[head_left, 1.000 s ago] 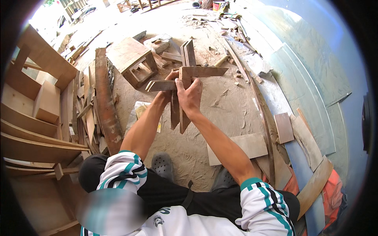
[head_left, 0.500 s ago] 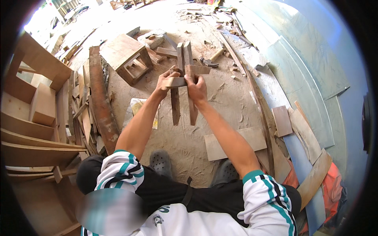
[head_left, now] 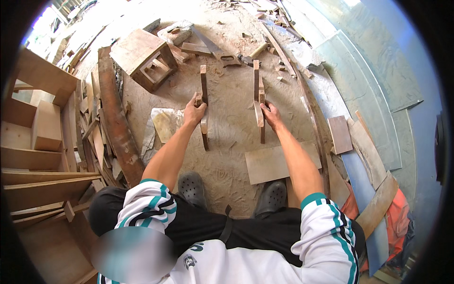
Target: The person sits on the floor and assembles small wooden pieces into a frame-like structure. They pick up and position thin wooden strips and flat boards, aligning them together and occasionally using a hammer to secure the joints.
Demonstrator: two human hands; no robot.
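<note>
My left hand [head_left: 193,113] is closed around a wooden frame piece [head_left: 204,80], a long narrow strip with shorter blocks crossing it. A similar wooden frame piece [head_left: 256,78] is gripped in my right hand [head_left: 271,116]. Both pieces stand on edge over the dusty floor, roughly parallel and a forearm's width or less apart, with their long strips pointing away from me. My palms and some fingertips are hidden behind the wood. Beyond the pieces lie a handsaw [head_left: 221,54] with a wooden handle and a hammer [head_left: 257,51].
A small wooden stool-like box [head_left: 142,54] sits at the far left, beside a long rusty-brown plank [head_left: 116,113]. Wooden cabinet frames [head_left: 47,156] line the left. A flat board [head_left: 265,165] lies near my right foot; glass sheets [head_left: 373,99] lean at the right.
The two wooden frame pieces were held together in front of me. My hands have moved apart, carrying one to the left and the other to the right.
</note>
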